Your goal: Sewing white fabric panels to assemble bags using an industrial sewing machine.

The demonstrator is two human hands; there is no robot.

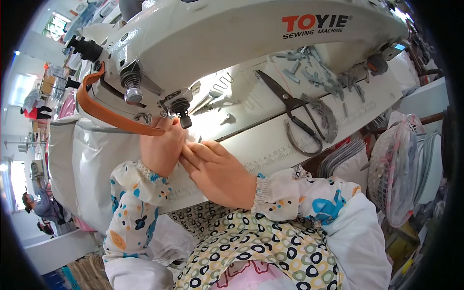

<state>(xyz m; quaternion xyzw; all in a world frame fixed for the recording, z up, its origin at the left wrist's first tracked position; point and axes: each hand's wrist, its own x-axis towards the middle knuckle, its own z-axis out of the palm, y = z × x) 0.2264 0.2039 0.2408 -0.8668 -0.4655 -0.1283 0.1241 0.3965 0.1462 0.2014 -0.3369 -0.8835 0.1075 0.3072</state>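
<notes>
Fingertips of my left hand (pixel 163 151) lost behind the orange curved bar (pixel 92 108) and under the sewing machine (pixel 232 46) head; hand bent inward, grip can't be told. My right hand (pixel 220 176) lies back-up beside it, fingers drawn together and reaching forward, thumb hidden; can't tell whether it pinches anything. A small pale piece (pixel 192 137) shows just at the fingertips, outline washed out by lamp glare. Machine body: smooth, glossy off-white, right end bending at the rim. Worktop (pixel 270 151): pale, ruler-marked. Black metal scissors (pixel 289 102) on it, ruffled grey cloth along one handle, wrapped or merely lying there unclear. Grey scraps (pixel 314 75), short and curled, beyond. My sleeves (pixel 137 210): printed cloth, gathered cuffs.
</notes>
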